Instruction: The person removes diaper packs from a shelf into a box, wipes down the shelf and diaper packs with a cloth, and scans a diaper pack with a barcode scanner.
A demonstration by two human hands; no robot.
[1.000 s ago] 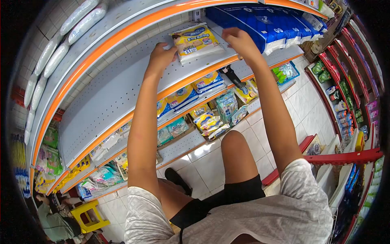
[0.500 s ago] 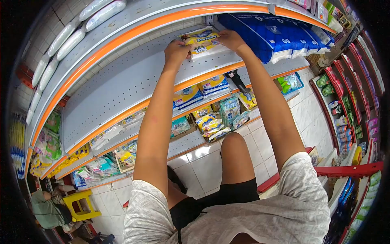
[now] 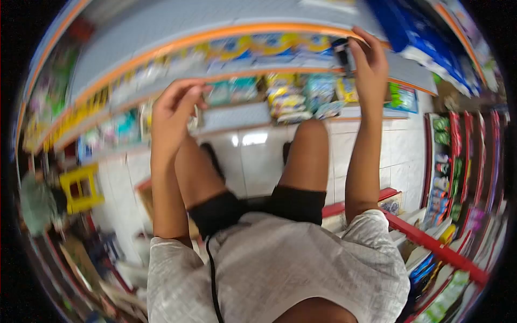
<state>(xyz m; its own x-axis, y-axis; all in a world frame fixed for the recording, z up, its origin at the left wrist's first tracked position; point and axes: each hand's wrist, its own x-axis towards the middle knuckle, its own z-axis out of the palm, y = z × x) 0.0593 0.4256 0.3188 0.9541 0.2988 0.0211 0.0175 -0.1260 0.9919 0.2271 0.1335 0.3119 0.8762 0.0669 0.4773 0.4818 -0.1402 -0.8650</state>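
left hand [image 3: 176, 110], loosely curled, holds nothing; right hand [image 3: 371, 67], fingers parted and seemingly empty, beside the black tool [image 3: 343, 56] below the orange shelf edge [image 3: 242, 28]; a careless brush could dislodge it.

It's fairly bright in here, with white glare shining off the floor tiles [image 3: 253, 161]. The blue packs [image 3: 412, 32] are smeared by blur, and the yellow stool [image 3: 69, 188] looks soft too. The orange shelf edge [image 3: 258, 27] bows in a strong curve, and the corners fall to black.
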